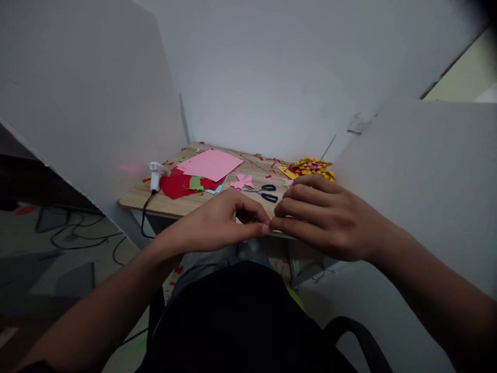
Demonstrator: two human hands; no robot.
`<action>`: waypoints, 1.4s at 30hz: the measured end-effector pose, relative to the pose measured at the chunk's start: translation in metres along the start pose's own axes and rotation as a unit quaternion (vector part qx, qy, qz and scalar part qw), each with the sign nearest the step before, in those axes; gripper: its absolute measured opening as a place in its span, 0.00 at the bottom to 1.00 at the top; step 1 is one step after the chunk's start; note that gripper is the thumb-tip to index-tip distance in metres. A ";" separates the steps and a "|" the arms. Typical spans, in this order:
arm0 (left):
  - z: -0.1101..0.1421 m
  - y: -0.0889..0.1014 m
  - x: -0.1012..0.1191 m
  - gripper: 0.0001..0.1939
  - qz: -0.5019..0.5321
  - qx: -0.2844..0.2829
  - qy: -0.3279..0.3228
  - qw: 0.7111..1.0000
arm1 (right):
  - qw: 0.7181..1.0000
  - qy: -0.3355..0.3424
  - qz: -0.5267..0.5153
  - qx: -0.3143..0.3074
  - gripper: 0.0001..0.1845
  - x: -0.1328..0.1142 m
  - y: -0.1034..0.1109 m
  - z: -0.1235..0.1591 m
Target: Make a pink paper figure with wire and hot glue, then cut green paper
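Note:
My left hand is closed in a pinch, thumb against forefinger, above the table's front edge. The fingertips of my right hand meet them, curled and pressed together. Whatever sits between the fingertips is too small or too hidden to name. Just beyond my hands, scissors with dark handles lie on the table, blades pointing left. Beside the blades is a pink paper cut-out with several petal-like lobes. Part of another pink piece shows behind my right hand.
Pink sheets overlap red paper and a green scrap on the wooden table. A white glue gun with a black cord stands at the left edge. Yellow folded-paper pieces are piled right. White panels surround the table.

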State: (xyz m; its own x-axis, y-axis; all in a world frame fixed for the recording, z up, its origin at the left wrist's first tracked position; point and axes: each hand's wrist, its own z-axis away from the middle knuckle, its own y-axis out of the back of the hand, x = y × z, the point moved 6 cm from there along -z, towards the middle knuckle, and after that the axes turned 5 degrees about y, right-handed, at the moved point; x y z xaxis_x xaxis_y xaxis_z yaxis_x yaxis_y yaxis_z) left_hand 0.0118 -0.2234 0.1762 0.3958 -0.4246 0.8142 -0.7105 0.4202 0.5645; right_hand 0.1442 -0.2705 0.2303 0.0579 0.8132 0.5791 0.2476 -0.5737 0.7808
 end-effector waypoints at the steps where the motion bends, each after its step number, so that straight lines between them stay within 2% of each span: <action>1: 0.000 0.000 0.000 0.06 0.000 0.007 -0.001 1.000 | 1.000 -0.002 0.003 -0.001 0.16 0.000 -0.001 0.000; 6: 0.003 0.001 0.002 0.07 0.024 0.075 -0.004 0.997 | 1.000 -0.010 0.025 -0.006 0.16 -0.002 -0.001 0.000; 9: 0.006 0.000 0.003 0.07 0.042 0.092 -0.007 0.995 | 0.999 -0.012 0.037 0.004 0.15 -0.003 0.003 0.000; 12: 0.008 -0.001 0.007 0.06 0.069 0.105 -0.011 0.992 | 0.998 -0.025 0.049 0.030 0.14 -0.002 0.008 0.002; 19: 0.013 0.003 0.019 0.03 0.127 0.195 -0.023 0.972 | 0.981 -0.115 0.075 0.137 0.05 -0.006 0.019 0.011; 24: 0.014 0.007 0.019 0.01 0.159 0.203 -0.014 0.966 | 0.969 -0.158 0.081 0.175 0.06 -0.010 0.020 0.013; 33: 0.013 0.006 0.022 0.05 0.129 0.175 -0.018 0.976 | 0.983 -0.097 0.057 0.147 0.04 -0.003 0.023 0.010; 42: 0.012 0.004 0.023 0.05 0.094 0.136 -0.016 0.986 | 0.997 -0.067 -0.025 0.039 0.12 0.004 0.022 0.002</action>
State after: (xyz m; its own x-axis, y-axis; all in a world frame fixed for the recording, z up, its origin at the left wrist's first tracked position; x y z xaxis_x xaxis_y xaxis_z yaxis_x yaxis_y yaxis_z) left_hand 0.0112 -0.2410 0.1962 0.2262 -0.3861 0.8943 -0.9014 0.2651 0.3424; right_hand 0.1518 -0.2800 0.2493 0.1717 0.8492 0.4993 0.3276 -0.5272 0.7841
